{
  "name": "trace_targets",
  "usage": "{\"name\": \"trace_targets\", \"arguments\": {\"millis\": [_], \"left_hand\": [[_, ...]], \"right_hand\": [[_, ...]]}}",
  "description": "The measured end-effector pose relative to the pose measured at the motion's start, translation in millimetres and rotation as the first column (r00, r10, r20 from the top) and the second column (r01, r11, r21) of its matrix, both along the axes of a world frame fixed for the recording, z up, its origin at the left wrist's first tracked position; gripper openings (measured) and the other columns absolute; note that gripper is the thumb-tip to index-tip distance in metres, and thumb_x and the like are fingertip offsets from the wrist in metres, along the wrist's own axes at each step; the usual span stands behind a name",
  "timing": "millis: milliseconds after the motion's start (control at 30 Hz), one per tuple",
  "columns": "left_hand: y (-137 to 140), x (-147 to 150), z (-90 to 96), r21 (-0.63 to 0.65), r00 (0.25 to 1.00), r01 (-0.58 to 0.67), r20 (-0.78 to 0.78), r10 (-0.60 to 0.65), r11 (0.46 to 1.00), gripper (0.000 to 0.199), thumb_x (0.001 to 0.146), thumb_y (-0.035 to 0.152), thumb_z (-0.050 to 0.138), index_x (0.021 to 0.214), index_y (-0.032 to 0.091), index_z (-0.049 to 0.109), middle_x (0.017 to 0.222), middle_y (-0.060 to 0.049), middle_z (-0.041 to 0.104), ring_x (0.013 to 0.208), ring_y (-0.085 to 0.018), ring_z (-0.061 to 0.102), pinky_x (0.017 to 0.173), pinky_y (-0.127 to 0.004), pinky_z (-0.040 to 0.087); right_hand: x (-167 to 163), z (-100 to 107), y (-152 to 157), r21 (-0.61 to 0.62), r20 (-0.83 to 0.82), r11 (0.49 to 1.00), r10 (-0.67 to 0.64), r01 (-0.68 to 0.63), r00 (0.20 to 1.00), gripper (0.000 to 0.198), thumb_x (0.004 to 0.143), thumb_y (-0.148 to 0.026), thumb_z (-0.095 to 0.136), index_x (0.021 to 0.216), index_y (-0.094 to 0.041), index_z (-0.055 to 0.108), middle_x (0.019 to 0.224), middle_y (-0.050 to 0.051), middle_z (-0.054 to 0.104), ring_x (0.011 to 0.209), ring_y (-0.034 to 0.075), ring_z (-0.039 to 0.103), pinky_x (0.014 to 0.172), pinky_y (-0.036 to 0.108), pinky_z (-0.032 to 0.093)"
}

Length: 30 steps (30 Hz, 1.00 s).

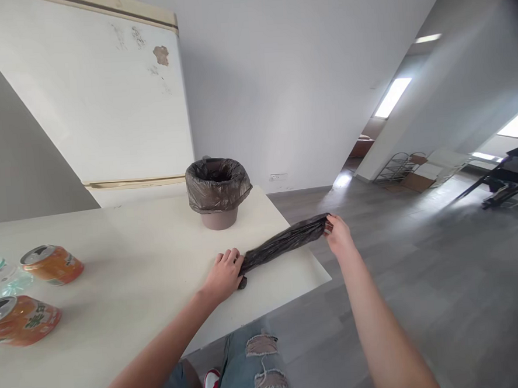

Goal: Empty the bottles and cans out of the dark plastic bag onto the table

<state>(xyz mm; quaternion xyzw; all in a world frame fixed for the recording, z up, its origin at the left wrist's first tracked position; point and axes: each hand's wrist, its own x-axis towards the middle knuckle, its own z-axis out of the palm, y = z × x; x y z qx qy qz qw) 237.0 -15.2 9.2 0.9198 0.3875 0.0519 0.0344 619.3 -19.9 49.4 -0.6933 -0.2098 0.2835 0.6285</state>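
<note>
In the head view, a black plastic bag is stretched between the two hands, drawn into a long, narrow, creased strip that slants up to the right. The left hand has its grip closed on the lower end, just above the desk or resting on it; I cannot tell which. A small dark bit shows just below these fingers. The right hand pinches the upper end, its grip clamped on the plastic beyond the desk's right edge, with the floor behind it.

Behind the bag, near the desk's far right corner, stands an upright brown bin, a dark liner folded over its rim. At the left are two orange cans, one farther back and one nearer, beside some clear plastic. A white fridge stands behind the desk.
</note>
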Motion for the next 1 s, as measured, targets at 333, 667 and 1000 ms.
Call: {"name": "trace_targets", "arguments": {"millis": [333,667,1000], "left_hand": [[0.0,14.6,-7.6,-0.101,0.998,0.063,0.014,-0.062,0.993,0.036,0.09,0.007,0.047,0.124,0.021,0.052,0.119,-0.009,0.066,0.114,-0.027,0.061,0.092,-0.037,0.049],[-7.1,-2.1,-4.6,-0.174,0.995,-0.07,0.057,0.081,0.982,0.037,0.092,0.016,0.052,0.129,0.018,0.049,0.121,-0.015,0.066,0.114,-0.031,0.063,0.094,-0.042,0.05],[2.0,1.5,-0.3,-0.284,0.975,-0.076,0.181,0.132,0.956,0.039,0.081,0.006,0.053,0.118,0.016,0.053,0.117,-0.014,0.064,0.114,-0.029,0.061,0.1,-0.041,0.049]], "right_hand": [[-34.4,-40.4,30.4,-0.317,-0.012,0.92,0.237,-0.229,0.971,0.043,0.082,-0.055,0.082,0.1,-0.017,0.071,0.101,0.01,0.073,0.101,0.026,0.066,0.091,0.041,0.054],[-52.2,-36.3,34.2,0.026,0.246,0.998,0.042,-0.05,0.968,0.03,0.103,-0.041,0.061,0.119,-0.015,0.062,0.11,0.007,0.066,0.092,0.018,0.066,0.079,0.035,0.059],[-153.8,-23.1,-32.4,-0.175,0.779,0.534,0.589,-0.828,0.215,0.022,0.085,-0.012,0.053,0.096,-0.026,0.065,0.124,0.002,0.071,0.129,0.026,0.061,0.124,0.05,0.037]]}}
